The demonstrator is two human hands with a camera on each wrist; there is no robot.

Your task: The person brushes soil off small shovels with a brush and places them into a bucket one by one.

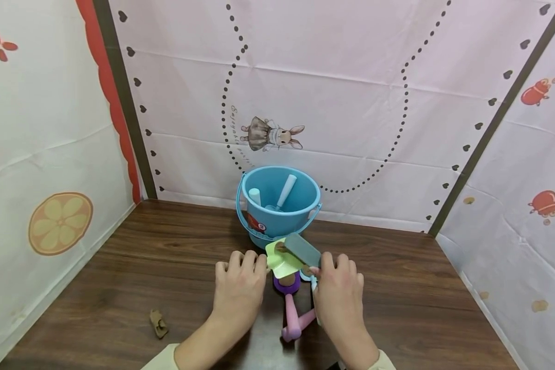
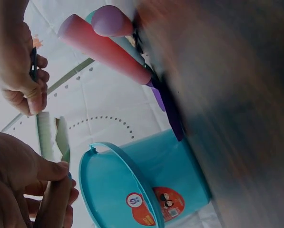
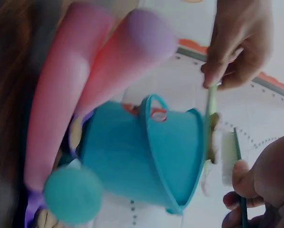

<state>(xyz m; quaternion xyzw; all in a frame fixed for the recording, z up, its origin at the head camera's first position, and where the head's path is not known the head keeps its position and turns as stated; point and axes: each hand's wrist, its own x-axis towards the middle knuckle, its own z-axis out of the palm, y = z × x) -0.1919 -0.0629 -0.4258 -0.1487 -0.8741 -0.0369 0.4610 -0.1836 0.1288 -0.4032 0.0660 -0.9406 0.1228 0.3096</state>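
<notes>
My left hand (image 1: pixel 240 282) grips a small light-green dustpan (image 1: pixel 284 266) by its handle. Brown sand-like lumps (image 3: pixel 214 135) sit on the pan. In my right hand (image 1: pixel 339 282) is a small brush with a grey-green back (image 1: pixel 303 250); its pale bristles (image 3: pixel 229 156) face the pan in the right wrist view. Both tools are held in the air before a blue bucket (image 2: pixel 137 190). Below them lies a purple-headed toy shovel with a pink handle (image 1: pixel 291 313), brown material in its scoop (image 1: pixel 287 280).
Two pale-blue handles (image 1: pixel 285 191) stick up inside the bucket. A second pink handle (image 1: pixel 308 318) and a light-blue tool (image 1: pixel 313 281) lie by the shovel. On the wooden table (image 1: pixel 120 257), at the left, is a brown lump (image 1: pixel 158 324). Printed cloth walls surround the table.
</notes>
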